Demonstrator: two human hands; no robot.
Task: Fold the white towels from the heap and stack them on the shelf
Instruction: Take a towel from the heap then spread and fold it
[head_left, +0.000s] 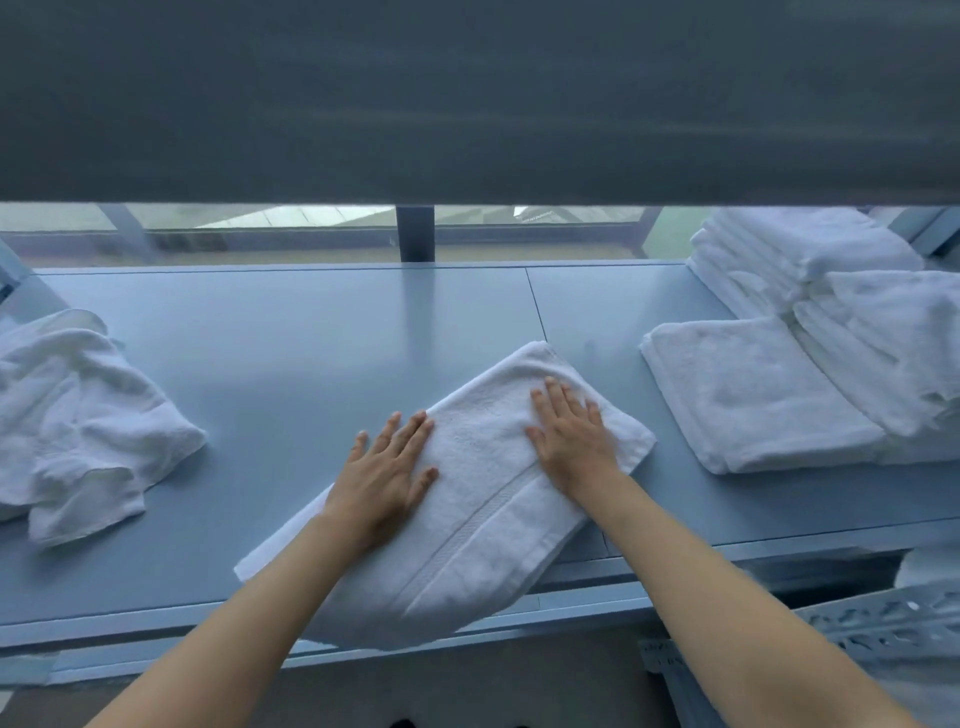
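We look down at a pale blue-grey shelf (322, 332) that runs from left to right, with a dark shelf board (467, 93) filling the far upper part of the view. Both of our bare forearms reach forward over the near edge.

In the middle lies a partly folded white towel (467, 499), a long rectangle set at a slant, its far corner pointing to the far right and its near end hanging slightly over the shelf's near edge. A woven band runs along its length.

Our left hand (384, 473) rests flat and released on the towel's left edge, fingers spread, some fingertips reaching onto the bare shelf. Our right hand (569, 431) lies flat and released on the towel's far right part, fingers spread, grasping nothing.

At the left, a crumpled heap of white towels (83, 421) sits on the shelf, well apart from the middle towel. At the right, a low pile of folded towels (753, 400) lies near the middle towel, and just beyond it, further right and farther away, stand taller stacks of folded towels (800, 249).

A perforated metal frame (883, 618) shows at the near right.
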